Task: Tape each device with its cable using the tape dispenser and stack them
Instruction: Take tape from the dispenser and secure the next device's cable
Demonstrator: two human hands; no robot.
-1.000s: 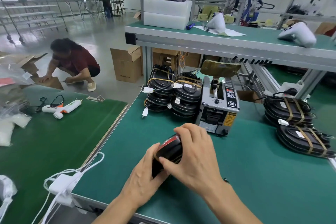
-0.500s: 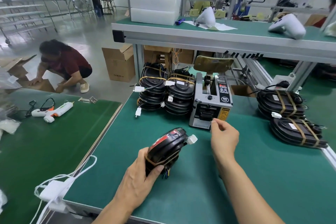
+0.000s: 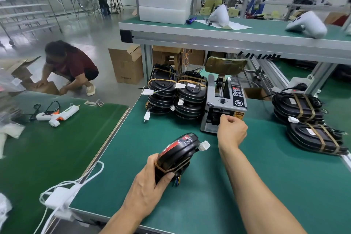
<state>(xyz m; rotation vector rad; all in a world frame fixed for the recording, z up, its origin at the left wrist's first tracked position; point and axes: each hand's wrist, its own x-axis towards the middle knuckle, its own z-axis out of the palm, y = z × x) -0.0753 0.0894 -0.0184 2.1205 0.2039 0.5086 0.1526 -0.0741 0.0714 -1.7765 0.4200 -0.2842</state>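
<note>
Devices and cables share a green worktop [image 3: 218, 195], ordered here from largest. Two stacks of taped devices [image 3: 176, 93] stand at its far edge, just left of the grey tape dispenser [image 3: 224, 104]; more taped devices [image 3: 307, 119] lie well to the right. One black device [image 3: 177, 155], tilted on edge near the front with a brown tape band around it and its white connector [image 3: 205, 145] pointing right, is clasped at its lower end by the left hand [image 3: 146, 190], thumb curled over the near face. At the dispenser's front slot, the right hand [image 3: 232, 131] has its fingers [image 3: 224, 118] pinched together; whether tape is between them cannot be told.
</note>
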